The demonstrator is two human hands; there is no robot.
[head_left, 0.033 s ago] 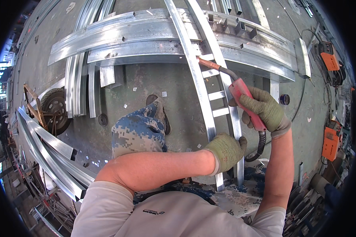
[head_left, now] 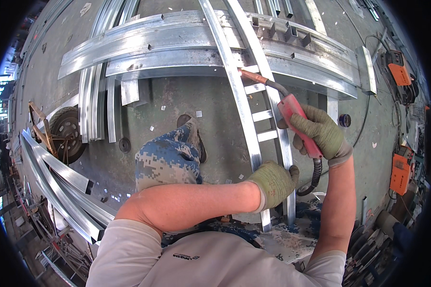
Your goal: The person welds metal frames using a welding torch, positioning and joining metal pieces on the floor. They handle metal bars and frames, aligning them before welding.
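My right hand (head_left: 323, 133), in a green work glove, is closed round the red handle of a welding torch (head_left: 290, 108). The torch's copper-coloured nozzle reaches up and left to the inner side of the left rail, by a far rung. A ladder-like frame of shiny metal tube (head_left: 242, 107) slopes from my lap up across a metal beam. My left hand (head_left: 274, 184), gloved too, lies across the near end of this frame with its fingers bent over the rails. A black ribbed cable hangs from the torch handle; part of the far rungs is hidden behind the nozzle.
Long metal channels (head_left: 177, 40) run crosswise under the frame, with short tube pieces (head_left: 290, 33) on top. More profiles (head_left: 62, 186) lie at left, near a wheel (head_left: 67, 134). Orange machines (head_left: 401, 173) and cables stand at right. Small scraps litter the floor.
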